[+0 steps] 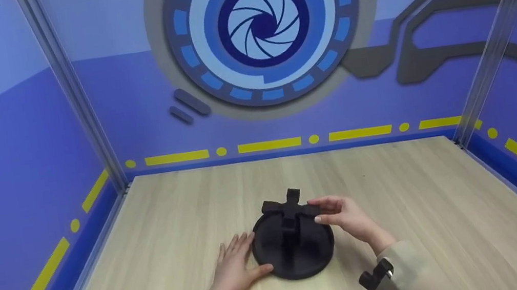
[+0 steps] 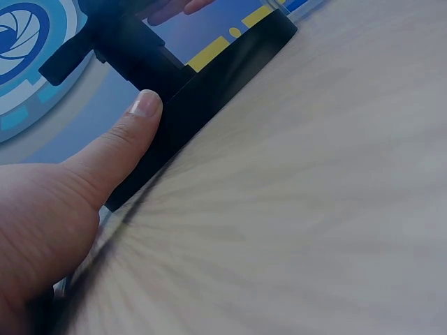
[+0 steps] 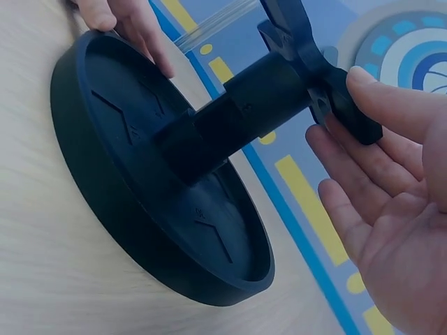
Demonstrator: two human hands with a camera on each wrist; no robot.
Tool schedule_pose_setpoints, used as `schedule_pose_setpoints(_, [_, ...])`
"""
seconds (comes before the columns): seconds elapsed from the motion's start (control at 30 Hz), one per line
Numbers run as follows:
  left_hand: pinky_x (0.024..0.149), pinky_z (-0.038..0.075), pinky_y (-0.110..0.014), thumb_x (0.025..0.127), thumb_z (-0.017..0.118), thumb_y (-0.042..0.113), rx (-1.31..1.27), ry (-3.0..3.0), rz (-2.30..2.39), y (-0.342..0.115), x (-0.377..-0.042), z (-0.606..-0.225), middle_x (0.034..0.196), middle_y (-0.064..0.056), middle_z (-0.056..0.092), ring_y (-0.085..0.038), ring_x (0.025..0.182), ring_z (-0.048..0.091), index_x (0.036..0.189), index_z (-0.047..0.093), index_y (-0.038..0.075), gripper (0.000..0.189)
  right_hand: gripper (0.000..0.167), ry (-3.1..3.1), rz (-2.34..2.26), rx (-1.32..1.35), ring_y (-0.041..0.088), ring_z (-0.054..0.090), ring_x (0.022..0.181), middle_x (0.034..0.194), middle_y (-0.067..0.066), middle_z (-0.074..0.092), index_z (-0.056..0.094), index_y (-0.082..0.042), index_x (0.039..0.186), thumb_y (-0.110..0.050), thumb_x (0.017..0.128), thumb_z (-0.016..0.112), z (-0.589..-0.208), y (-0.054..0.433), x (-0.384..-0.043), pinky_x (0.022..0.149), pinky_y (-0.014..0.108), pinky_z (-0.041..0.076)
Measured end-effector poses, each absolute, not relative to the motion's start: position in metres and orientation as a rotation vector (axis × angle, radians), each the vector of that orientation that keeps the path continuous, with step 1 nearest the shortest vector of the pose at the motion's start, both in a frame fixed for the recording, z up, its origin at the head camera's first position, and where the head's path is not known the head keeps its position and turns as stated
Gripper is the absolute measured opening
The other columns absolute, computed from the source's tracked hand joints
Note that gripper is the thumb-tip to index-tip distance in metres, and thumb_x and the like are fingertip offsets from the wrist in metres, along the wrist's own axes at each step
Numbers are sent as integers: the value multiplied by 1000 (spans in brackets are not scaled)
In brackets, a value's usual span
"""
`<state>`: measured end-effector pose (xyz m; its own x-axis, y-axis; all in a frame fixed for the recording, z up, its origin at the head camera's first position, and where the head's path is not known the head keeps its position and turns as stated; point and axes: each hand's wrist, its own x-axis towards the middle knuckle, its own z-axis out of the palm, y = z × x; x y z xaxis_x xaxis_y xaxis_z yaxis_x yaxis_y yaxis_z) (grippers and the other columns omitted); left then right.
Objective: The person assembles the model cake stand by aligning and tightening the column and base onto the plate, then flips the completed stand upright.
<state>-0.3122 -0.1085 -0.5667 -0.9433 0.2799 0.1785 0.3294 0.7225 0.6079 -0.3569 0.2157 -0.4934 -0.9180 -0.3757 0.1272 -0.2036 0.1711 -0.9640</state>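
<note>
A black plastic stand has a round dish-like base (image 1: pixel 312 255) resting on the tabletop and a thick central post (image 3: pixel 262 98). On top of the post sits a cross-shaped knob (image 1: pixel 291 206) with blunt arms. My left hand (image 1: pixel 234 270) lies at the base's left side, its fingers fairly straight along the edge and its thumb (image 2: pixel 122 132) against the rim. With thumb and fingers, my right hand (image 1: pixel 353 218) pinches the knob's right arm. Raised arrow-like marks show inside the dish in the right wrist view.
The stand is on a light wood-grain table (image 1: pixel 185 203). Blue printed panels (image 1: pixel 132 102) wall it in at the back and both sides, with metal posts (image 1: pixel 73 91) at the corners. A black wrist mount (image 1: pixel 376 274) is on the right sleeve.
</note>
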Motion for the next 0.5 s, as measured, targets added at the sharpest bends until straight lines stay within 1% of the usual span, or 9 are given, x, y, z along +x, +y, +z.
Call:
schedule_pose_setpoints(0.13, [131, 7, -66, 82, 75, 64, -500, -2848, -1046, -108, -312, -567, 165, -23, 36, -45, 156, 25, 158, 39, 8, 101, 52, 2304, -1877, -557, 7, 71, 104, 133, 26, 67, 60, 9, 137, -6, 89, 77, -494, 212, -351, 87, 17, 59])
schedule_pose_setpoints(0.27, [130, 8, -66, 82, 75, 64, -509, -2843, -1037, -108, -312, -568, 164, -24, 36, -45, 156, 26, 158, 40, 7, 101, 50, 2317, -1912, -554, 5, 71, 102, 130, 29, 67, 60, 12, 133, 0, 87, 77, -493, 207, -346, 87, 17, 59])
schedule_pose_setpoints(0.37, [130, 9, -67, 82, 76, 63, -522, -2832, -1024, -109, -312, -567, 163, -24, 37, -46, 155, 27, 157, 40, 6, 101, 49, 2337, -1930, -548, 2, 70, 100, 128, 28, 69, 61, 13, 131, 2, 86, 78, -492, 203, -341, 86, 17, 60])
schedule_pose_setpoints(0.5, [129, 9, -68, 82, 76, 61, -534, -2825, -1005, -109, -312, -566, 163, -25, 37, -47, 155, 28, 157, 40, 6, 100, 50, 2368, -1952, -535, 2, 70, 96, 124, 26, 70, 62, 14, 128, 1, 84, 81, -491, 196, -335, 84, 17, 61])
